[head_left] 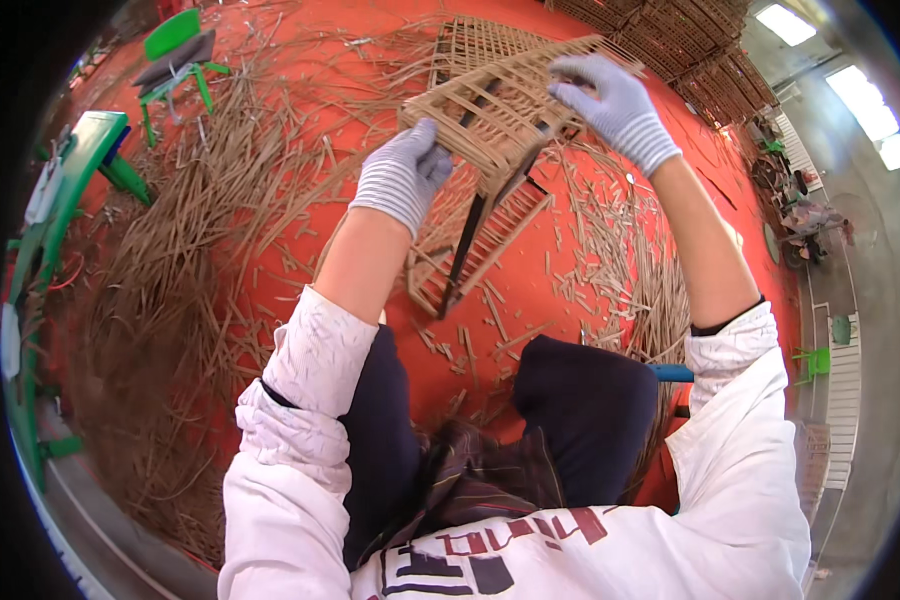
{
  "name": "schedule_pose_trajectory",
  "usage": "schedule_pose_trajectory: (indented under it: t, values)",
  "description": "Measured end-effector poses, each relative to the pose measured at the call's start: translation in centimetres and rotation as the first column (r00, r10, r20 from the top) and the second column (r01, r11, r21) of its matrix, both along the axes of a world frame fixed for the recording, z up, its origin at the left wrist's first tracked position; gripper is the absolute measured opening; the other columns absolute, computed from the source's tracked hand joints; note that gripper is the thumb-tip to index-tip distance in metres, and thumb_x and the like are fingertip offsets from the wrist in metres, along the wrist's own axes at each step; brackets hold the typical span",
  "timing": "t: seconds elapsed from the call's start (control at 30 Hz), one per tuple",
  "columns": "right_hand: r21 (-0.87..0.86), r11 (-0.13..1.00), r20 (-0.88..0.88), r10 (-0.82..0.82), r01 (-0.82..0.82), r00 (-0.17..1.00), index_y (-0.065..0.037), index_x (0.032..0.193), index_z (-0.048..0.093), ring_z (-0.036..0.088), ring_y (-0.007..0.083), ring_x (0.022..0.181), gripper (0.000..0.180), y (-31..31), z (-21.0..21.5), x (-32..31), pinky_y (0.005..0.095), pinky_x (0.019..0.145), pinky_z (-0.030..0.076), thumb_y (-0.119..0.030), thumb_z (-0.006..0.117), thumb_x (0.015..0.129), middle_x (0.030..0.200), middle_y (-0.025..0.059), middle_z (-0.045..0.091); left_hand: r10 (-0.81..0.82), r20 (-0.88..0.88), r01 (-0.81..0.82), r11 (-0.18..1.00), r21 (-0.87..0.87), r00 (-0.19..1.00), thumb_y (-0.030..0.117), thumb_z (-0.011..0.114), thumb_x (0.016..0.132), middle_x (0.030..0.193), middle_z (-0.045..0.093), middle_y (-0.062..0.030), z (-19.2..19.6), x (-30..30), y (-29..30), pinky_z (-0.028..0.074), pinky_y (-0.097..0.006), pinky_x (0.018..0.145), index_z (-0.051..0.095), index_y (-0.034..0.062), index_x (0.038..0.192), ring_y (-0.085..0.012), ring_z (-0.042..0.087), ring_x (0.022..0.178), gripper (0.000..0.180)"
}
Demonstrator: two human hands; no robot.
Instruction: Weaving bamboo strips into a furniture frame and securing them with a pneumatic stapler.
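Both of my hands wear pale grey knit gloves with striped cuffs. A half-woven wicker frame (pixel 485 110) of flat brown strips stands tilted before my knees, with dark metal bars below its woven top. My left hand (pixel 410 165) is closed on the near left corner of the weave, thumb on top. My right hand (pixel 610 105) is at the far right side of the weave, fingers bent around the loose strip ends there. Exactly which strip those fingers hold is hard to make out.
Cut strips (pixel 190 200) lie heaped on the red floor at left, with more scraps (pixel 630 270) at right. A green chair (pixel 175 50) and a green-framed piece (pixel 80 160) stand at left. Woven brown panels (pixel 680 45) are stacked at the far right.
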State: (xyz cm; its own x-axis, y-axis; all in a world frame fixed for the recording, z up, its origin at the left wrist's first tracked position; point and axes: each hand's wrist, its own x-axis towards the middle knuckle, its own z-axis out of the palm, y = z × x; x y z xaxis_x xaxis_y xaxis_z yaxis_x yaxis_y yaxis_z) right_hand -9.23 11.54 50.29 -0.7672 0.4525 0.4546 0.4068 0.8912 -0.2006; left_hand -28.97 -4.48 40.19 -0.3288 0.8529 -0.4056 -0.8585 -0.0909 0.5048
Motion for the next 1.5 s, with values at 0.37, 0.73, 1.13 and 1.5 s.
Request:
schedule_pose_trajectory:
  t: [0.37, 0.73, 1.13, 1.5]
  values:
    - [0.277, 0.952, -0.019, 0.139, -0.128, 0.99, -0.011, 0.123, 0.061, 0.057, 0.0324, 0.116, 0.033, -6.0, -4.8, -2.0, 0.0407, 0.1, 0.046, -0.01, 0.059, 0.09, 0.124, 0.0119, 0.061, 0.069, 0.146, -0.086, 0.99, 0.11, 0.987, 0.025, 0.061, 0.097, 0.108, 0.063, -0.0109, -2.7, -3.2, 0.0, 0.054, -0.037, 0.083, 0.058, 0.0042, 0.113, -0.0247, 0.06, 0.102, 0.026]
    - [0.024, 0.995, -0.042, 0.102, -0.101, 0.994, -0.012, 0.115, 0.066, 0.061, 0.0304, 0.11, 0.028, -6.4, -5.1, -1.5, 0.0397, 0.098, 0.048, -0.005, 0.059, 0.088, 0.113, 0.0101, 0.067, -0.037, -0.051, 0.05, 0.955, 0.293, 0.998, 0.015, 0.061, 0.097, 0.104, 0.064, -0.0061, -3.7, 0.6, -1.4, 0.054, -0.032, 0.078, 0.057, 0.005, 0.116, -0.0168, 0.062, 0.092, 0.022]
    - [0.01, 1.0, -0.18, 0.011, -0.009, 0.984, -0.013, 0.114, 0.066, 0.06, 0.0295, 0.112, 0.039, -8.9, -6.4, 5.1, 0.0384, 0.1, 0.048, 0.006, 0.053, 0.083, 0.114, 0.0092, 0.067, -0.014, -0.029, 0.019, 0.984, 0.178, 0.999, 0.027, 0.056, 0.1, 0.112, 0.062, -0.008, -2.4, 7.0, -2.4, 0.054, -0.033, 0.076, 0.054, 0.0074, 0.123, -0.0207, 0.062, 0.097, 0.03]
    - [-0.177, 0.983, -0.263, -0.094, 0.047, 0.96, -0.01, 0.115, 0.065, 0.055, 0.0295, 0.121, 0.039, -12.0, -7.1, 12.1, 0.0388, 0.107, 0.043, 0.007, 0.051, 0.084, 0.12, 0.0108, 0.064, -0.123, -0.166, 0.131, 0.991, 0.033, 0.978, 0.057, 0.037, 0.101, 0.142, 0.049, -0.0152, -0.9, 12.3, -3.4, 0.049, -0.038, 0.083, 0.044, 0.006, 0.139, -0.0271, 0.055, 0.118, 0.064]
